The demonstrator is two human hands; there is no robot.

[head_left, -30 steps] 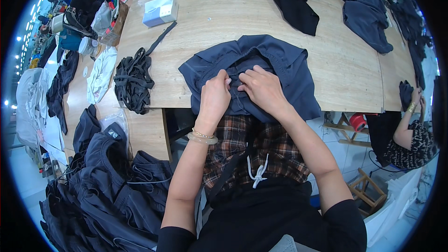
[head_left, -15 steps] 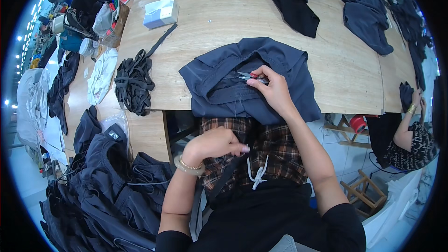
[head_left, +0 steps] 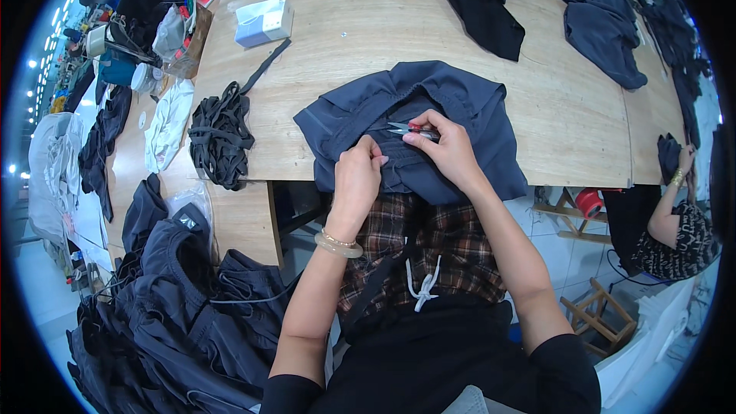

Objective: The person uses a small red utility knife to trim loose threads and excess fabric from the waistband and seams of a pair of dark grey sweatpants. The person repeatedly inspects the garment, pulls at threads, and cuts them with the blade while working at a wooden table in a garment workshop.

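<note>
Head view shows a dark blue garment (head_left: 468,111) bunched at the near edge of the wooden worktop (head_left: 360,46), part of it hanging over toward the person's lap. Right hand (head_left: 448,149) rests on the cloth, its grip closed around small thread snips (head_left: 410,129) with red handles, blades pointing left over the fabric. Left hand (head_left: 356,176) sits just beside it, fingers pinched together on a fold of the same garment. A tangle of black straps (head_left: 220,134) lies well to the left.

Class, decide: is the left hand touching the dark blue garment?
Touching. The head view shows the left hand pressed onto the dark blue garment, fingers curled into its fabric.
</note>
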